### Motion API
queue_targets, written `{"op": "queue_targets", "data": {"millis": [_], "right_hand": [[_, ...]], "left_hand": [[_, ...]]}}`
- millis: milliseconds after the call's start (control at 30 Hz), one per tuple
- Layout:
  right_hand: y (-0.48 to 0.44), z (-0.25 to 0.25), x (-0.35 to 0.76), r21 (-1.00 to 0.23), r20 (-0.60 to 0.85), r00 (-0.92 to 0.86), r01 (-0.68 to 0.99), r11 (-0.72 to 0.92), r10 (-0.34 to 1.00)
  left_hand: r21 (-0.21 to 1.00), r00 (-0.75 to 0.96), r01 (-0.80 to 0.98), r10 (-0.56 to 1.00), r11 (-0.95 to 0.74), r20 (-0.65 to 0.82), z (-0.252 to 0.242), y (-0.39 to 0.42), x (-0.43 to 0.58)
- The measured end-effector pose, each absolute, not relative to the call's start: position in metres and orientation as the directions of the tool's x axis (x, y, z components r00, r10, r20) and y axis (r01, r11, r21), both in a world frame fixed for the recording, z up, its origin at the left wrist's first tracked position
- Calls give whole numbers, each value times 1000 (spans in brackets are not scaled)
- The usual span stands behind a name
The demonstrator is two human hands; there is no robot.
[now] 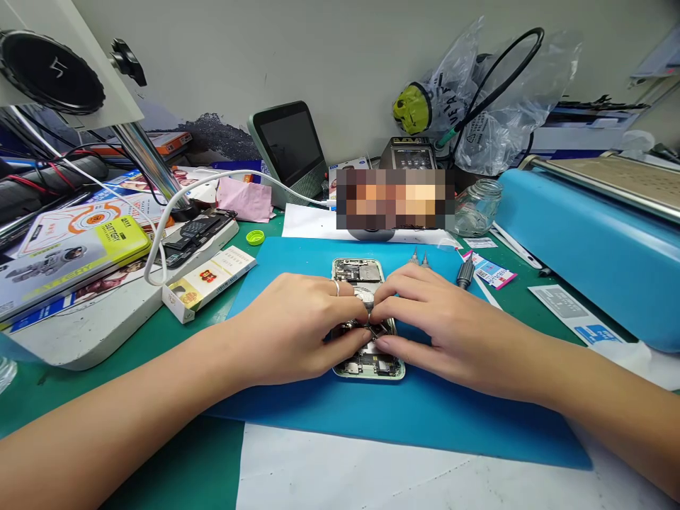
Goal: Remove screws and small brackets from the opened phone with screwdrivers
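An opened phone [366, 270] with bare circuit boards lies on a blue mat [404, 411] at the middle of the bench. My left hand [302, 326], with a ring on one finger, rests over the phone's left side. My right hand [430, 319] covers its right side. The fingertips of both hands meet in a pinch over the phone's middle, on a small part I cannot make out. Their fingers hide the centre of the phone.
Tweezers [419, 258] and a screwdriver [465, 273] lie at the mat's far edge. A cigarette box [210, 280], a green cap [255, 237] and stacked battery boxes [74, 251] are at left. A glass jar [478, 207], a blue machine [595, 248] and white paper [425, 482] are also in view.
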State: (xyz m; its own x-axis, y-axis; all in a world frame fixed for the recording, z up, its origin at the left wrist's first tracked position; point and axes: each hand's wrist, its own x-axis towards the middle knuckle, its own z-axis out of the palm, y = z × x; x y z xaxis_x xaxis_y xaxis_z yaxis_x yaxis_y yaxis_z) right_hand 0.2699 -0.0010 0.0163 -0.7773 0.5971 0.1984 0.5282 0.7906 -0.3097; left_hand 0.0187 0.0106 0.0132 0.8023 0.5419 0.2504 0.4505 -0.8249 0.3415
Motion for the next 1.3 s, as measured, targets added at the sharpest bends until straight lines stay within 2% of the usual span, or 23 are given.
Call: {"op": "queue_targets", "data": {"millis": [300,533,733,1300], "right_hand": [[-3,13,265,-357,184,-737,567,743,650],[-3,17,268,-311,232,-745,553,773,626],[-5,15,266,-354,233,-737,543,761,635],[-7,18,267,-364,219,-728,557,747,649]], "left_hand": [[413,794,427,552,-805,255,17,7,19],[390,786,445,560,-806,260,17,9,18],[358,784,457,559,-814,270,17,11,17],[399,799,444,557,-802,229,18,12,16]]}}
